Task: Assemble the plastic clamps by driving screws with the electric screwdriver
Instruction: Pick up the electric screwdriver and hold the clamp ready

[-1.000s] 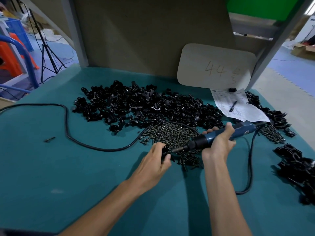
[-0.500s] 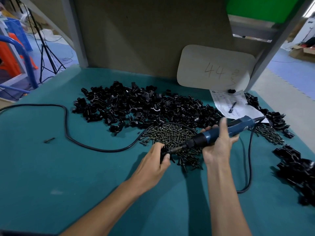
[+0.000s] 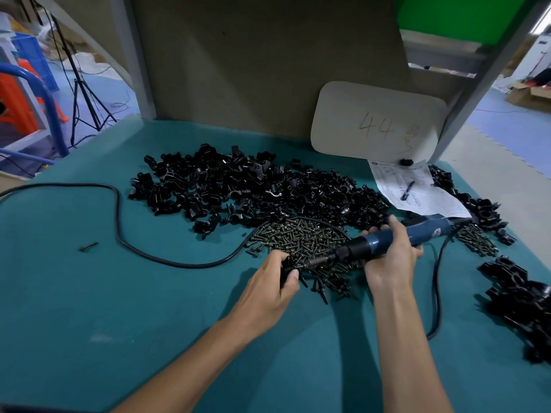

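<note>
Over the screws (image 3: pixel 304 238), right hand (image 3: pixel 390 259) grips screwdriver (image 3: pixel 368 244), left hand (image 3: pixel 267 283) pinches clamp (image 3: pixel 285 268).

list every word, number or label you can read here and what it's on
"44": handwritten on the pale rounded board leaning against the back panel.
Scrawl to the right of the 44: not legible.
Printed sheet of paper below the board: print too small to read.
Pale mark on the electric screwdriver: too blurred to read.

Light: dim overhead, brighter at far right.
Shadows: soft, on the surface (image 3: pixel 343 329) at bottom centre.
Glare: small glints on clamps (image 3: pixel 238 186).
Edges: wide-angle bending.
</note>
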Motion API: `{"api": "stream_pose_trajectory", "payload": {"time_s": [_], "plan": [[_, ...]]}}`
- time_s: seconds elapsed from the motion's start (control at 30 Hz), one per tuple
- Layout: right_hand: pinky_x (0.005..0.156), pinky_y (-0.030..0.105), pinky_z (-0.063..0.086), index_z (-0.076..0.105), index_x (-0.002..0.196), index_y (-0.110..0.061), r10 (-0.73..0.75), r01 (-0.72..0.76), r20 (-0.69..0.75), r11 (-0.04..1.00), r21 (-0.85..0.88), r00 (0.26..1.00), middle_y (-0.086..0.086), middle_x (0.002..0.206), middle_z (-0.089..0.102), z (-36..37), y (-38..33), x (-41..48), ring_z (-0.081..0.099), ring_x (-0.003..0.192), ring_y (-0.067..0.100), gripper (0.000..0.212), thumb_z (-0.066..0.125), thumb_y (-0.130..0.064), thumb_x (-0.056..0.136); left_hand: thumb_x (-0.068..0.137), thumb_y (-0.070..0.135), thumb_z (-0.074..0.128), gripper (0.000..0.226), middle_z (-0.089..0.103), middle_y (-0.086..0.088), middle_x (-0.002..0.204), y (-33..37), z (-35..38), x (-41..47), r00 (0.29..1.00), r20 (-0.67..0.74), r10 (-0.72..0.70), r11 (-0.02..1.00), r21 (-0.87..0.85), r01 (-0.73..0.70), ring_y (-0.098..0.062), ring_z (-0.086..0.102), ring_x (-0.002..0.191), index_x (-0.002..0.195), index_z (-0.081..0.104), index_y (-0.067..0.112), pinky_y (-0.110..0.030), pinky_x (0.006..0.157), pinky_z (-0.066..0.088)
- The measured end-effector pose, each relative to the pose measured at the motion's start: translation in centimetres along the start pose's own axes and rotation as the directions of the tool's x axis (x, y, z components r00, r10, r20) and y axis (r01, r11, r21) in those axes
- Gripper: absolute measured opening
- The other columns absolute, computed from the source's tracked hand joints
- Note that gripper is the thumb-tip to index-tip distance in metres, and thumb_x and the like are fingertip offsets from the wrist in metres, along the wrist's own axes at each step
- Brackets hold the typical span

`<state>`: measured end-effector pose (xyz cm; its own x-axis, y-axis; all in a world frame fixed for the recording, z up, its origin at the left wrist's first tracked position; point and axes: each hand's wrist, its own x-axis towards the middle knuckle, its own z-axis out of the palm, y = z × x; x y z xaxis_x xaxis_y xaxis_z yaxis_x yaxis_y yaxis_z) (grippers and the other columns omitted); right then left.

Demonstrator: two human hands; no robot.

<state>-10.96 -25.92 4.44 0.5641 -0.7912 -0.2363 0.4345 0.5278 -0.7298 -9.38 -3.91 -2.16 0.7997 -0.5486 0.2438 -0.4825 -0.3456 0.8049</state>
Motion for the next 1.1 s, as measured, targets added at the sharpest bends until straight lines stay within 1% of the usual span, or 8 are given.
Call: {"api": "stream_pose_trajectory", "payload": {"time_s": [0.33,0.4,0.47,0.53,0.6,0.7,0.8,1.1], "plan": [[0.068,0.043,0.064,0.034,0.122,-0.026,-0.035,0.026,-0.016,0.926,-0.378,0.999,0.010,0.112,0.060,-5.0,-3.9,0.4,0.070,0.073,0.021,0.050,0.071,-0.007,0.094,0.100,0.056,0.036,0.011,0.049,0.011,0.081,-0.6,0.2,0.1,0.999,-0.035,-0.032,0.998,-0.061,0.030,-0.004,0.044,0.066,0.102,0.037,0.045,-0.023,0.058,0.036],[0.074,0.045,0.062,0.041,0.131,-0.021,-0.073,0.043,-0.020,0.767,-0.640,0.997,0.007,0.110,0.061,-6.2,-4.5,0.0,0.069,0.080,0.022,0.053,0.075,-0.011,0.091,0.101,0.055,0.036,0.011,0.049,0.011,0.081,-0.6,0.2,0.1,0.999,-0.035,-0.030,0.999,-0.042,0.029,-0.004,0.045,0.067,0.102,0.036,0.045,-0.022,0.058,0.036],[0.081,0.049,0.057,0.046,0.140,-0.014,-0.140,0.060,-0.004,0.449,-0.892,0.990,0.007,0.113,0.064,-7.0,-4.7,-0.3,0.066,0.088,0.026,0.061,0.078,-0.023,0.089,0.102,0.055,0.036,0.011,0.050,0.011,0.079,-0.5,0.3,0.0,0.999,-0.031,-0.020,0.999,-0.028,0.019,-0.003,0.046,0.065,0.103,0.035,0.044,-0.021,0.055,0.037],[0.098,0.053,0.049,0.045,0.148,-0.012,-0.219,0.091,0.066,0.103,-0.990,0.973,0.014,0.132,0.060,-7.6,-4.4,-0.6,0.058,0.114,0.036,0.071,0.078,-0.033,0.088,0.103,0.053,0.036,0.010,0.051,0.009,0.076,-0.3,0.3,-0.1,0.999,-0.031,-0.011,0.999,-0.038,0.010,-0.003,0.046,0.061,0.107,0.035,0.043,-0.024,0.051,0.039],[0.109,0.052,0.040,0.045,0.149,-0.016,-0.311,0.226,0.228,-0.044,-0.973,0.923,0.018,0.144,0.049,-7.3,-4.1,-1.6,0.044,0.132,0.038,0.069,0.076,-0.036,0.090,0.104,0.051,0.037,0.011,0.051,0.009,0.075,-0.2,0.3,-0.2,0.999,-0.033,-0.009,0.999,-0.045,0.007,-0.004,0.047,0.060,0.109,0.034,0.043,-0.024,0.051,0.040],[0.086,0.033,0.052,0.064,0.121,-0.034,-0.178,0.504,0.479,0.134,-0.853,0.859,-0.008,0.109,0.071,-5.0,-2.6,-4.0,0.066,0.103,0.016,0.026,0.067,-0.038,0.095,0.103,0.052,0.037,0.014,0.053,0.008,0.075,0.0,0.3,-0.2,0.999,-0.027,-0.017,0.999,-0.029,0.016,-0.005,0.050,0.062,0.112,0.034,0.042,-0.023,0.051,0.039],[0.085,0.034,0.057,0.073,0.106,-0.037,0.148,0.524,0.596,0.345,-0.779,0.789,-0.016,0.093,0.074,-3.1,1.0,-6.1,0.070,0.090,0.006,0.011,0.066,-0.034,0.098,0.101,0.053,0.036,0.023,0.056,0.010,0.080,0.0,0.2,-0.3,0.999,-0.018,-0.038,0.999,0.015,0.039,-0.006,0.054,0.070,0.118,0.035,0.038,-0.021,0.055,0.037],[0.073,0.026,0.057,0.081,0.092,-0.025,0.297,0.193,0.564,0.735,-0.650,0.771,0.001,0.081,0.073,-2.7,5.1,-6.3,0.064,0.075,0.012,0.022,0.066,-0.009,0.098,0.100,0.053,0.039,0.030,0.062,0.016,0.102,0.1,0.1,-0.4,0.998,-0.052,-0.035,0.995,0.091,0.040,0.001,0.058,0.089,0.126,0.038,0.039,-0.015,0.069,0.043]]}}
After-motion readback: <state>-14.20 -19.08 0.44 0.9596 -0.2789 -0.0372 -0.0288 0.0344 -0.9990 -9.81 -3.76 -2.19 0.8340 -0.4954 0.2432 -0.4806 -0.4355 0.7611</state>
